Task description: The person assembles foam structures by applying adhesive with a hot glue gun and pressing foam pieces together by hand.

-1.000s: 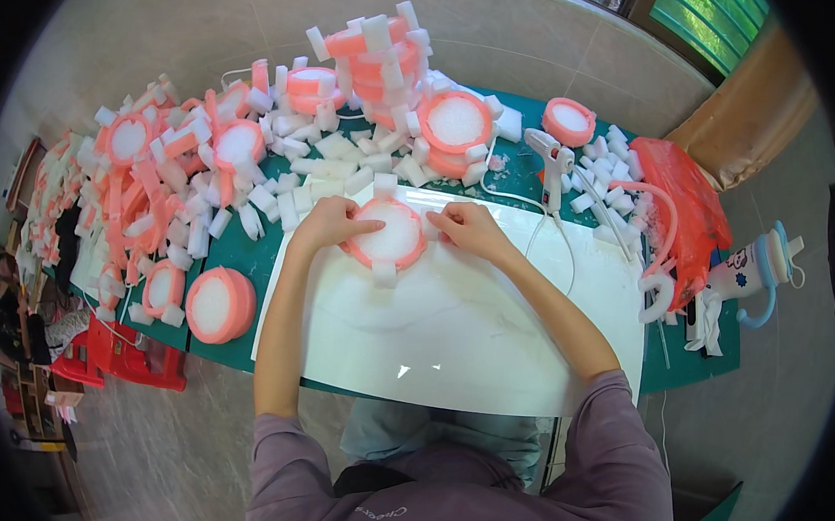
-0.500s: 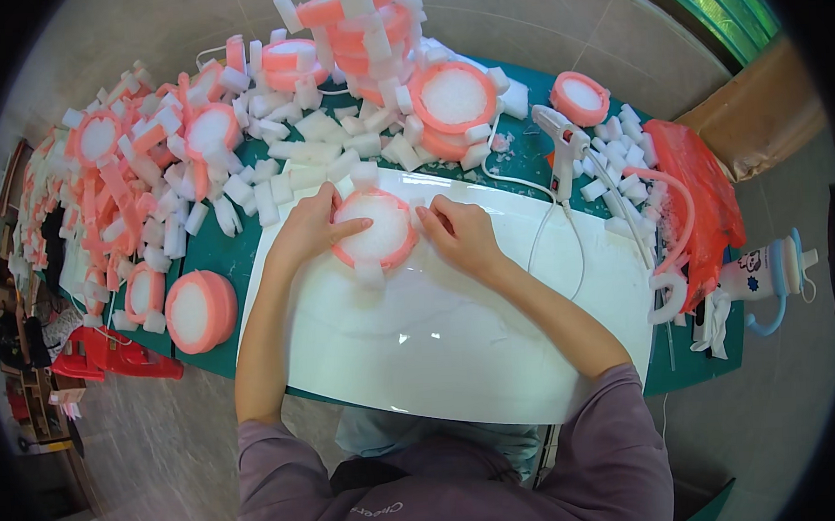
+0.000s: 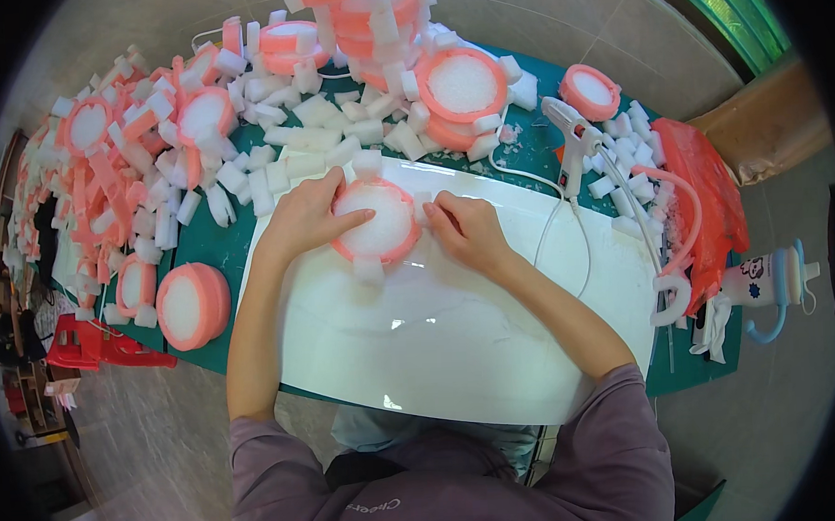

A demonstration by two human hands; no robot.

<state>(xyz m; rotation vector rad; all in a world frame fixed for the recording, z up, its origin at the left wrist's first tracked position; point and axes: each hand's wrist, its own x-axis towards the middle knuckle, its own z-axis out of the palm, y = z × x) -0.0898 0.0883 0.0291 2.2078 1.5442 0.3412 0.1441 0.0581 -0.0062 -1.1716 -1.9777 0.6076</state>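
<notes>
A round foam disc (image 3: 386, 226) with a white middle and a pink rim lies on a glossy white board (image 3: 421, 344). White foam blocks stand at its far edge (image 3: 367, 163) and its near edge (image 3: 368, 268). My left hand (image 3: 308, 214) grips the disc from the left, thumb resting across its white top; the other fingertips are partly hidden. At the disc's right edge, my right hand (image 3: 472, 232) pinches a small white foam block (image 3: 423, 206) against the rim. The fingers behind that block are partly hidden.
A white glue gun (image 3: 575, 142) with its cord stands beyond my right hand. Pink and white foam pieces (image 3: 115, 162) heap up at the back left. Finished-looking round foam pieces (image 3: 193, 306) sit at left. A red plastic bag (image 3: 703, 192) and a bottle (image 3: 758, 278) are at right.
The view has shifted slightly. Both hands stay at the disc with almost the same grip; the small block in my right hand sits against the rim.
</notes>
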